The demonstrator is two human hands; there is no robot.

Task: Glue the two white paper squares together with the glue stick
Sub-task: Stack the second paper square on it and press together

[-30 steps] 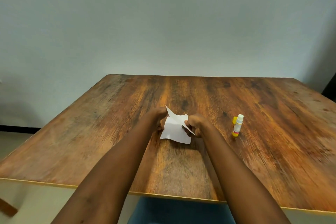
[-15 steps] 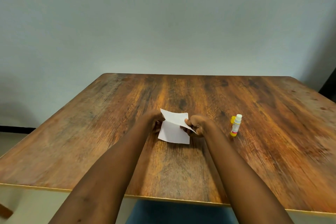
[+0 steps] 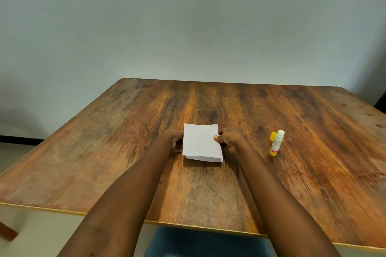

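Observation:
Two white paper squares lie stacked at the middle of the wooden table [image 3: 125, 152]. The upper square [image 3: 200, 140] covers nearly all of the lower square [image 3: 205, 158], whose near edge peeks out below. My left hand [image 3: 174, 141] holds the stack's left edge, fingers curled at it. My right hand [image 3: 229, 137] pinches the upper square's right edge, thumb on top. The glue stick [image 3: 276, 143], white with a yellow base, stands uncapped to the right of my right hand. Its yellow cap [image 3: 272, 136] lies just behind it.
A plain pale wall rises behind the table. The table's near edge runs across the bottom of the view, with a dark blue seat [image 3: 204, 242] below it. A dark object [image 3: 381, 102] shows at the far right edge.
The upper square was lifted and tilted between my hands; now it lies flat on the lower one. Both hands stayed at the paper's sides.

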